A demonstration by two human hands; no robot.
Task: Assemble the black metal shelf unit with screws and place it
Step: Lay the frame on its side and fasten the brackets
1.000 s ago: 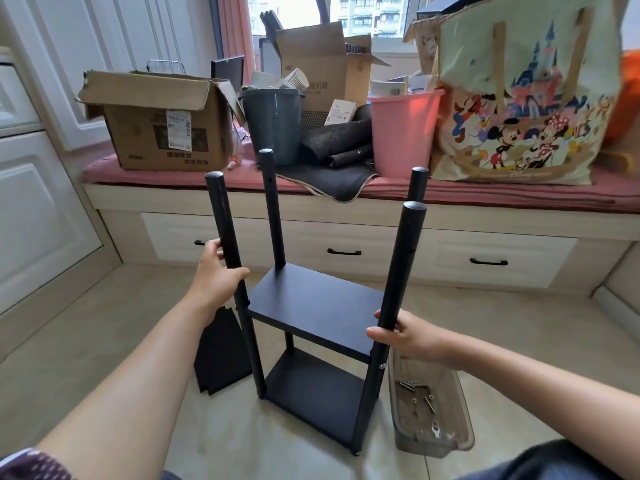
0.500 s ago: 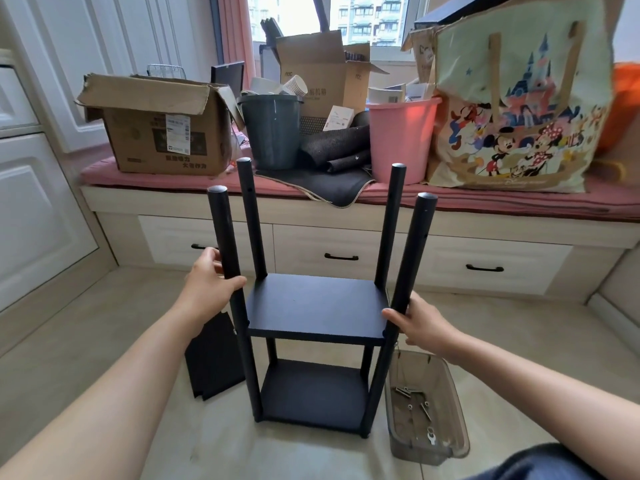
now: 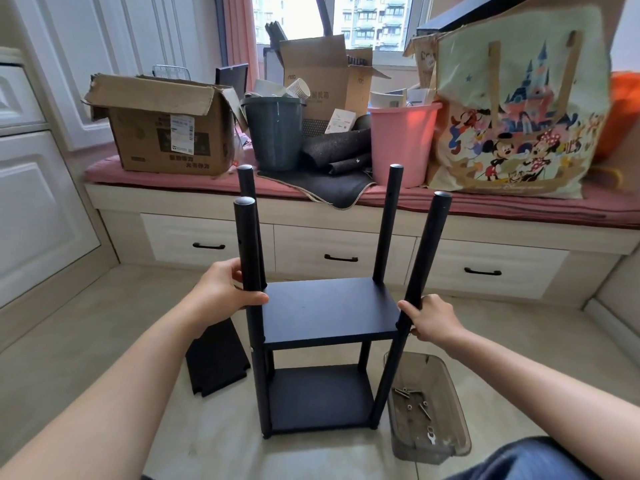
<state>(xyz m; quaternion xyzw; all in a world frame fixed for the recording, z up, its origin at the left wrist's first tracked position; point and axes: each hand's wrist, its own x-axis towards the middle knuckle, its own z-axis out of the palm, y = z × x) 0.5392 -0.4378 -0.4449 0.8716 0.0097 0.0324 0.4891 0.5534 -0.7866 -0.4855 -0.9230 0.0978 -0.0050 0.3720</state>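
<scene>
The black shelf unit (image 3: 325, 313) stands upright on the floor, with two boards fixed between four round posts whose tops stick up bare. My left hand (image 3: 225, 289) grips the near left post just above the upper board. My right hand (image 3: 431, 317) holds the near right post at the level of that board. A loose black board (image 3: 216, 362) leans on the floor to the left of the unit. To its right, a clear plastic tray (image 3: 446, 441) holds several screws and a small wrench.
A window bench with drawers (image 3: 341, 254) runs across behind the unit, loaded with cardboard boxes (image 3: 162, 126), a grey bin (image 3: 275, 133), a pink bin (image 3: 401, 143) and a printed tote bag (image 3: 516, 109). White cabinets (image 3: 38, 188) line the left wall.
The shelf unit has turned from a slanted position to face me squarely and stand level. Both hands stayed on the near posts, and the view came closer.
</scene>
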